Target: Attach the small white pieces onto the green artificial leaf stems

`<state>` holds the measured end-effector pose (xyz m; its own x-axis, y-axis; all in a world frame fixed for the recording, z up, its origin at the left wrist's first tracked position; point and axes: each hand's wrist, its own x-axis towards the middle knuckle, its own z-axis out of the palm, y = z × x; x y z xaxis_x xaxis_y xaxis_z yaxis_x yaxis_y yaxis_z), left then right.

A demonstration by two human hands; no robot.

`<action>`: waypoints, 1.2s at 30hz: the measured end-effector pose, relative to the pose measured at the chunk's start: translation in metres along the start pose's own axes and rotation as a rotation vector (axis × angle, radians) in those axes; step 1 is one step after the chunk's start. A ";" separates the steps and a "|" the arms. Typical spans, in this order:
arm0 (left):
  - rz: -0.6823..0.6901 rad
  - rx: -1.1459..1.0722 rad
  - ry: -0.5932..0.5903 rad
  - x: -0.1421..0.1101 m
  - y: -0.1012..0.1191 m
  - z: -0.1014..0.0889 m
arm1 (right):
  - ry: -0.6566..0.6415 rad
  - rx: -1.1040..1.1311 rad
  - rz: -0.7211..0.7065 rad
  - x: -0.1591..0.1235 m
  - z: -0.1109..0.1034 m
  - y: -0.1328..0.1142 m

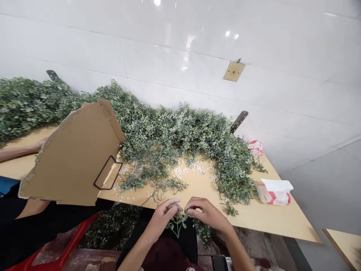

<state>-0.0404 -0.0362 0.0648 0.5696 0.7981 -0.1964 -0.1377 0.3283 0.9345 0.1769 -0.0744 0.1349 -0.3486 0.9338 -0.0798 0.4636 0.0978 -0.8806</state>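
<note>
My left hand (pixel 164 215) and my right hand (pixel 205 212) meet at the near edge of the tan table (pixel 270 218), fingers pinched together. Between them they hold a small green artificial sprig (pixel 177 223) that hangs down toward my lap. Just beyond my hands, loose sprigs and small white beads (pixel 186 170) lie scattered on the tabletop. A long heap of green artificial foliage (pixel 175 131) runs along the back of the table against the white tiled wall.
A torn cardboard sheet (pixel 73 158) stands at the left, in front of another person's arm (pixel 17 152). A red-and-white tissue pack (pixel 275 192) lies at the right, a smaller one (pixel 256 146) behind it. A red stool (pixel 56 256) and more foliage (pixel 113 226) sit below the table.
</note>
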 end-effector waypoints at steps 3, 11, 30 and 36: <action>-0.033 -0.184 0.142 0.003 -0.007 0.004 | 0.216 0.193 0.134 -0.007 0.016 0.041; -0.056 -0.636 0.508 0.017 -0.012 0.001 | 0.244 0.218 0.244 -0.006 0.033 0.092; 0.020 -0.454 0.541 0.009 -0.033 0.035 | 0.692 -0.375 0.451 0.074 -0.040 0.150; 0.051 -0.381 0.538 -0.010 -0.047 0.037 | 0.709 -0.200 0.311 0.036 -0.024 0.150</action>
<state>-0.0094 -0.0782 0.0338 0.0836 0.9260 -0.3681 -0.4874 0.3602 0.7954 0.2533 -0.0174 0.0113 0.3906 0.9181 0.0668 0.6150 -0.2062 -0.7611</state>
